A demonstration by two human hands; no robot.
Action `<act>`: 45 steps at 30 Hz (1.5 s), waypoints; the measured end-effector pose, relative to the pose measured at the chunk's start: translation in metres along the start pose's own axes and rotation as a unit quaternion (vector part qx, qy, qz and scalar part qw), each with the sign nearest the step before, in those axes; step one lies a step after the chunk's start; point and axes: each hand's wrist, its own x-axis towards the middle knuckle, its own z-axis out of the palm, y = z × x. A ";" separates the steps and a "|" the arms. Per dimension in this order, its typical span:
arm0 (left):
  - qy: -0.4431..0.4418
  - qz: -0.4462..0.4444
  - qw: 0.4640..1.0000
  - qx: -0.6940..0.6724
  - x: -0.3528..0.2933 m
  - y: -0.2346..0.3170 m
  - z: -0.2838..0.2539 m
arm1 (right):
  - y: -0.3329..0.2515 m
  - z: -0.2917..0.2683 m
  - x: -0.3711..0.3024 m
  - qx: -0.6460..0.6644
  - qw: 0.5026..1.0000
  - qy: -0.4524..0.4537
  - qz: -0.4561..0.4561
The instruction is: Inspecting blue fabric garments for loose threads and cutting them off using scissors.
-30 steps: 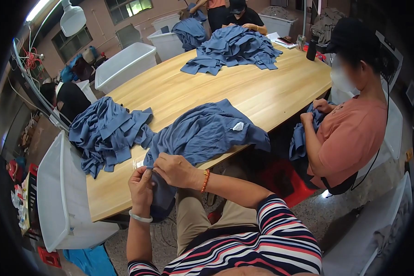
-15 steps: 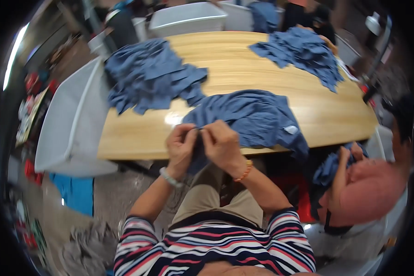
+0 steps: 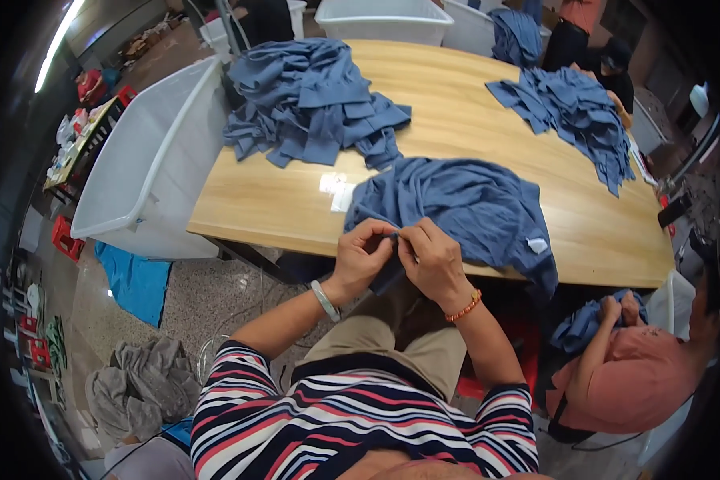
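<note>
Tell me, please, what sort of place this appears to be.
Probably a garment workshop: heaps of blue cloth lie on a wooden table, and large white bins stand near its edges.

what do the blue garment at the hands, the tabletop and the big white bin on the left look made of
Blue garment: soft matt cloth, by its loose folds; fibre unclear.
Tabletop: wood or wood-look laminate, smooth with slight sheen, by its grain streaks.
White bin: probably moulded plastic, smooth, by its rounded rim and corners.

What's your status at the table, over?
Left hand, right hand together, pinching blue cloth. Cloth drapes over near edge of table. Nothing blocking either hand.
</note>
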 end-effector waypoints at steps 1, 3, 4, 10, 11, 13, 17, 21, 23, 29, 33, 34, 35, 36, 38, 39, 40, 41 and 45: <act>-0.012 -0.011 1.000 -0.014 0.000 -0.002 -0.001 | 0.003 -0.001 -0.003 0.014 1.000 0.000 0.008; -0.020 0.017 0.999 0.029 0.005 -0.002 -0.004 | 0.009 -0.006 -0.008 0.048 0.999 -0.017 0.012; -0.024 0.046 0.998 0.033 0.009 0.000 -0.007 | 0.011 -0.010 -0.012 0.098 0.994 -0.022 0.038; 0.086 0.097 0.983 -0.130 0.063 0.047 -0.049 | 0.063 -0.045 -0.025 -0.109 0.990 -0.009 0.085; 0.076 0.108 0.979 -0.156 0.074 0.056 -0.061 | 0.076 -0.048 -0.029 -0.191 0.972 -0.018 0.133; 0.062 0.158 0.974 -0.151 0.089 0.064 -0.079 | 0.105 -0.050 -0.039 -0.314 0.924 -0.041 0.212; 0.068 0.177 0.975 -0.115 0.111 0.059 -0.097 | 0.167 -0.045 -0.051 -0.274 0.902 -0.055 0.330; 0.147 0.112 0.979 -0.090 0.135 0.038 -0.099 | 0.206 -0.046 -0.011 -0.173 0.916 -0.162 0.322; 0.162 0.111 0.980 -0.045 0.156 0.025 -0.102 | 0.213 -0.054 0.038 -0.012 0.908 -0.188 0.375; 0.367 0.306 0.861 0.172 0.255 0.036 -0.183 | 0.210 -0.021 0.214 0.306 0.943 -0.116 0.062; 0.389 0.319 0.854 0.135 0.298 0.074 -0.254 | 0.219 0.051 0.299 0.381 0.919 -0.096 0.039; 0.431 0.227 0.861 0.144 0.301 0.075 -0.268 | 0.227 0.066 0.317 0.395 0.908 -0.126 0.062; 0.465 0.140 0.860 0.155 0.302 0.074 -0.282 | 0.239 0.089 0.336 0.437 0.890 -0.112 0.063; 0.480 0.047 0.867 0.128 0.298 0.066 -0.290 | 0.256 0.109 0.355 0.415 0.902 -0.098 0.066; 0.439 -0.081 0.874 0.191 0.292 0.041 -0.305 | 0.298 0.147 0.386 0.359 0.902 -0.126 0.204; 0.409 -0.119 0.893 0.143 0.287 0.024 -0.308 | 0.318 0.168 0.396 0.348 0.877 -0.140 0.301; 0.415 -0.175 0.879 0.154 0.288 0.007 -0.312 | 0.334 0.190 0.400 0.348 0.848 -0.154 0.369; 0.405 -0.202 0.886 0.101 0.292 -0.010 -0.314 | 0.348 0.210 0.399 0.363 0.810 -0.194 0.417; 0.330 -0.156 0.931 -0.007 0.305 -0.053 -0.312 | 0.358 0.301 0.369 0.599 0.619 -0.237 0.450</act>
